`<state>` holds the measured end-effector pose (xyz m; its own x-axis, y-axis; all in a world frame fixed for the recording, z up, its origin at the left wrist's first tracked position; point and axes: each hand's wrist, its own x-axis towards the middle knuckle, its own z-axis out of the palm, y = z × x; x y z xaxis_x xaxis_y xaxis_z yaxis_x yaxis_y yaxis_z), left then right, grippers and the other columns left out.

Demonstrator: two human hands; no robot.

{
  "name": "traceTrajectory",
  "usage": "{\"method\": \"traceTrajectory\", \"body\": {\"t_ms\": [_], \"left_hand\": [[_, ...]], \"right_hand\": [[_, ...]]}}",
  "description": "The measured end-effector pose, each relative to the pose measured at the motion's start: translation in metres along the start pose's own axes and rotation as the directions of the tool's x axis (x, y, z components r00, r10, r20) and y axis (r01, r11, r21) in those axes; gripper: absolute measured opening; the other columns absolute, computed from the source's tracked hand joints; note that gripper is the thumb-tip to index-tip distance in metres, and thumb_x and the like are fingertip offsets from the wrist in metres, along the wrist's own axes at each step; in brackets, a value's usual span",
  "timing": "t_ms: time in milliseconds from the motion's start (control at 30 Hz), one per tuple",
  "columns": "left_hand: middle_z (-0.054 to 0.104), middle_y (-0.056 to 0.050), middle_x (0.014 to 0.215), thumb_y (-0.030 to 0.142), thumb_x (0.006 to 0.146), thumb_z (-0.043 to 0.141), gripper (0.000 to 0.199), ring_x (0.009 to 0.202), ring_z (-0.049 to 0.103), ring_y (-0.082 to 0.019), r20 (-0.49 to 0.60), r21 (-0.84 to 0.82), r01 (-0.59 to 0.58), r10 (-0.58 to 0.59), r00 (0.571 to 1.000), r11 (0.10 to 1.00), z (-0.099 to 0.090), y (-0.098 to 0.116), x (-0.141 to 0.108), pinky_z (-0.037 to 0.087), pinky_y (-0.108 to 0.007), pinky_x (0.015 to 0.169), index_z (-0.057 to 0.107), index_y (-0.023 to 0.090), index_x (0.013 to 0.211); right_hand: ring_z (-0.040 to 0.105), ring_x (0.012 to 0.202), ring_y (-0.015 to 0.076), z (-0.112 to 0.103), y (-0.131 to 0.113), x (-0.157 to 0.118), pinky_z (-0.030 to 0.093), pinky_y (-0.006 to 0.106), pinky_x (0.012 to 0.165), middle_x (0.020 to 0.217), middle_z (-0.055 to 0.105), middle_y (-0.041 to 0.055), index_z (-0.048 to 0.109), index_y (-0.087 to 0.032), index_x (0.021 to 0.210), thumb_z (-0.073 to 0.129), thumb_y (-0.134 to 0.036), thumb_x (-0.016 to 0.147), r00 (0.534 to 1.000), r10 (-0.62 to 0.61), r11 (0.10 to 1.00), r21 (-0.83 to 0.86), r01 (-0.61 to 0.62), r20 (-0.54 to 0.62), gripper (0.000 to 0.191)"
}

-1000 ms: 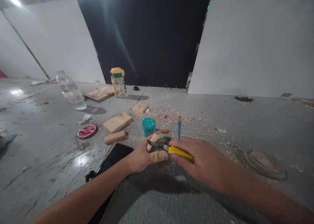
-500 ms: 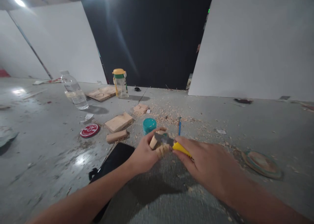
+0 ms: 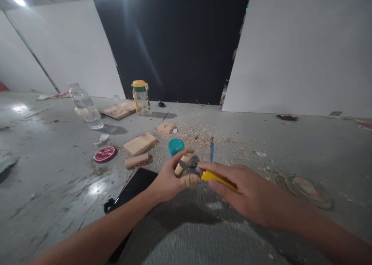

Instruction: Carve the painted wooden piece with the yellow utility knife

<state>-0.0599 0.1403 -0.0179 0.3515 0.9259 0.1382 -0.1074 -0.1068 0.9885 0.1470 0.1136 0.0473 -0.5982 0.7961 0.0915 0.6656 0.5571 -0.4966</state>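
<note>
A small pale block of wood (image 3: 188,157) sits in my left hand (image 3: 167,181), gripped between the fingers and a thumb that has tan tape wrapped round it. My right hand (image 3: 250,187) is closed round the yellow handle of a knife (image 3: 218,179). Its grey blade points left and lies across the near side of the block, just above the taped thumb. Whether the edge bites into the wood, I cannot tell. Just behind the left fingers stands a teal-lidded tub (image 3: 176,145), its lower part partly hidden. A blue pencil-like stick (image 3: 212,148) lies beyond the knife.
Wood shavings (image 3: 197,135) litter the grey floor. Left of my hands are a flat board (image 3: 139,144), a wood stick (image 3: 137,161), a red round lid (image 3: 105,154) and a black case (image 3: 139,183). Two bottles stand farther back; a round disc (image 3: 309,191) lies at right.
The knife handle has shifted slightly right and down, and the blade has turned so that less of its flat shows. My left hand still grips the block in nearly the same place.
</note>
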Motion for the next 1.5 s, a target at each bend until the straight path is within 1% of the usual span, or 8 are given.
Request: {"method": "traceTrajectory", "body": {"t_ms": [100,200,567,800,967,1100,1300,1500], "left_hand": [[0.061,-0.008,0.106,0.050,0.057,0.084,0.082,0.097,0.057,-0.024,-0.005,0.009,0.015,-0.015,1.000,1.000,0.001,0.002,0.000,0.047,-0.036,0.082,0.050,0.020,0.125],[0.063,-0.008,0.105,0.052,0.057,0.084,0.083,0.097,0.057,-0.025,-0.027,0.041,-0.006,0.007,1.000,0.999,0.002,0.003,0.001,0.047,-0.036,0.083,0.051,0.019,0.126],[0.063,-0.004,0.096,0.046,0.065,0.082,0.066,0.089,0.055,-0.021,-0.052,0.094,-0.012,0.017,0.999,0.996,0.003,0.004,0.001,0.046,-0.032,0.077,0.057,0.021,0.121],[0.064,-0.003,0.090,0.043,0.069,0.079,0.057,0.083,0.057,-0.021,-0.064,0.189,-0.023,0.035,0.997,0.982,0.003,0.006,0.001,0.047,-0.031,0.073,0.059,0.020,0.117],[0.066,-0.005,0.092,0.046,0.081,0.066,0.046,0.084,0.060,-0.023,-0.177,0.379,0.036,0.035,0.984,0.925,0.005,0.007,-0.001,0.048,-0.035,0.075,0.060,0.020,0.118],[0.062,-0.010,0.119,0.046,0.079,0.069,0.059,0.111,0.055,-0.030,-0.182,0.390,0.036,0.038,0.983,0.920,0.001,0.003,-0.001,0.042,-0.043,0.096,0.053,0.021,0.130],[0.056,-0.013,0.125,0.036,0.075,0.074,0.079,0.112,0.054,-0.030,-0.065,0.234,-0.024,0.041,0.997,0.972,-0.002,-0.001,-0.003,0.044,-0.044,0.093,0.034,0.022,0.142],[0.056,-0.009,0.109,0.031,0.070,0.079,0.084,0.093,0.057,-0.021,0.053,0.071,0.008,-0.012,0.998,0.997,0.006,0.007,-0.005,0.047,-0.034,0.080,0.029,0.020,0.137]], "right_hand": [[0.069,0.091,0.0241,0.000,0.000,0.001,0.052,0.036,0.073,0.111,0.072,0.0031,0.057,-0.034,0.132,0.049,-0.033,0.094,1.000,-0.006,1.000,0.016,0.006,0.024,0.039],[0.068,0.098,0.0252,0.002,-0.001,0.000,0.053,0.038,0.079,0.118,0.069,0.0041,0.055,-0.031,0.134,0.045,-0.034,0.096,1.000,0.004,1.000,0.006,-0.004,-0.016,0.040],[0.070,0.077,0.0292,0.014,-0.008,-0.006,0.055,0.049,0.072,0.095,0.074,0.0093,0.053,-0.030,0.137,0.038,-0.037,0.097,0.987,0.088,0.956,-0.266,-0.122,-0.136,0.044],[0.069,0.065,0.0272,0.021,-0.005,-0.006,0.051,0.039,0.053,0.083,0.073,0.0060,0.051,-0.031,0.138,0.036,-0.033,0.096,0.979,0.025,0.894,-0.434,-0.113,-0.204,0.045],[0.068,0.064,0.0250,0.001,0.019,0.001,0.049,0.036,0.055,0.085,0.075,0.0090,0.049,-0.027,0.140,0.035,-0.038,0.098,0.945,0.119,0.888,-0.393,-0.238,-0.304,0.046],[0.069,0.089,0.0272,-0.018,0.030,0.002,0.053,0.039,0.071,0.114,0.070,0.0115,0.039,-0.023,0.146,0.034,-0.043,0.099,0.949,0.147,0.960,-0.192,-0.205,-0.278,0.052],[0.063,0.109,0.0276,-0.015,0.013,-0.005,0.052,0.040,0.085,0.131,0.061,0.0054,0.043,-0.033,0.144,0.041,-0.041,0.097,0.999,0.016,0.999,-0.051,-0.018,-0.048,0.047],[0.069,0.083,0.0220,-0.013,0.007,-0.004,0.052,0.035,0.072,0.101,0.074,0.0051,0.054,-0.030,0.135,0.045,-0.034,0.095,0.999,-0.037,0.999,-0.033,0.038,0.033,0.041]]}}
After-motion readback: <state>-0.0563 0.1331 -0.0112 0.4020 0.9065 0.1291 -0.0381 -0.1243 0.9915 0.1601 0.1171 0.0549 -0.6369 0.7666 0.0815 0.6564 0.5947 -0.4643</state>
